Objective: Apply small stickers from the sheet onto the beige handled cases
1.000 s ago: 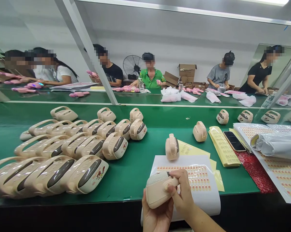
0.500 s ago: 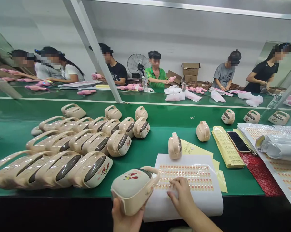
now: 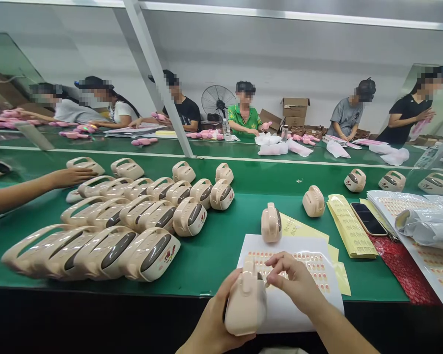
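Observation:
My left hand (image 3: 216,317) grips a beige plastic case (image 3: 245,305) with a carry handle, held up over the table's front edge with its narrow side toward me. My right hand (image 3: 298,282) is at the case's right side, thumb and fingers pinched on a small sticker that is hard to see. Below lies a white sheet (image 3: 251,242) with rows of small orange-and-white oval stickers (image 3: 319,268), partly covered by the case and my hand. Another beige case (image 3: 270,223) stands at the sheet's far edge.
Rows of similar cases (image 3: 148,255) fill the table's left side, where another person's hand (image 3: 72,177) touches one. Yellow label sheets (image 3: 350,226), a phone (image 3: 369,219), red bubble wrap (image 3: 405,270) and more sticker sheets lie right. Several people work across the bench with pink items.
My left hand has moved right and turned the case, its flowered face now out of sight. My right hand has lifted from the sticker sheet to the case. Another person's arm has come in at left.

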Action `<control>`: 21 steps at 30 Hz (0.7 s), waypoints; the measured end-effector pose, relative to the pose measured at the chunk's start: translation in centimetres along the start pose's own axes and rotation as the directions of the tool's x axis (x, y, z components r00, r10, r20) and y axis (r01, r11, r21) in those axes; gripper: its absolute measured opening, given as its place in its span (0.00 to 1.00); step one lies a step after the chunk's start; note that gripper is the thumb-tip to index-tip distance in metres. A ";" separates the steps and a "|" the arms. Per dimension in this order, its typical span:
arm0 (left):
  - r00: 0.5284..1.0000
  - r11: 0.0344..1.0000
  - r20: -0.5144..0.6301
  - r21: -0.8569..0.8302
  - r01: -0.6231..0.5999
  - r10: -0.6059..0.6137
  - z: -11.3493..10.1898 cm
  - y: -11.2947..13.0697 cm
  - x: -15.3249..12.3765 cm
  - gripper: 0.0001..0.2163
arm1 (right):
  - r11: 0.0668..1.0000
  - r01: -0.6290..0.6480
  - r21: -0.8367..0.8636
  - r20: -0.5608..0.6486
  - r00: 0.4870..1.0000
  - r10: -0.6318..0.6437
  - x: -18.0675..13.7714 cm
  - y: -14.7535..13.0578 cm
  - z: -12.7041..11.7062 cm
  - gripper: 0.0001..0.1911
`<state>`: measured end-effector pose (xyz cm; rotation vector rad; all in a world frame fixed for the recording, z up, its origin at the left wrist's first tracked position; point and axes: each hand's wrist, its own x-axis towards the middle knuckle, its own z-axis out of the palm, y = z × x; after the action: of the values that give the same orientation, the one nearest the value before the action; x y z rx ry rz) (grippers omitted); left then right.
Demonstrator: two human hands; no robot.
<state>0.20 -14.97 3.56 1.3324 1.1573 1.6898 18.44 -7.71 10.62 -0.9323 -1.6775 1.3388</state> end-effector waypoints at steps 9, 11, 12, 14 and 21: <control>0.969 0.999 0.248 -0.042 0.020 -0.009 0.8 1.3 1.9 0.37 | 0.970 0.151 -0.193 0.025 0.988 -0.149 -0.1 -1.1 0.9 0.07; 0.970 0.998 0.242 -0.054 0.025 -0.011 0.8 1.3 1.9 0.36 | 0.965 0.181 -0.188 0.010 0.983 -0.183 -0.3 -0.8 0.9 0.07; 0.968 0.999 0.250 -0.034 0.002 0.006 0.8 1.2 1.9 0.37 | 0.964 0.190 -0.186 0.006 0.981 -0.193 -0.3 -0.8 1.0 0.07; 0.962 0.998 0.269 0.018 -0.054 0.047 0.7 1.1 1.9 0.38 | 0.961 0.204 -0.185 -0.001 0.978 -0.207 -0.5 -0.7 1.0 0.07; 0.955 0.984 0.270 0.095 -0.154 0.124 0.7 0.9 1.8 0.39 | 0.882 0.341 -0.324 0.043 0.937 -0.346 -0.9 -0.3 0.9 0.07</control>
<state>0.47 -13.56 5.11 1.6882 1.0380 1.5024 17.99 -8.92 10.66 -0.7733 -1.9821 0.8279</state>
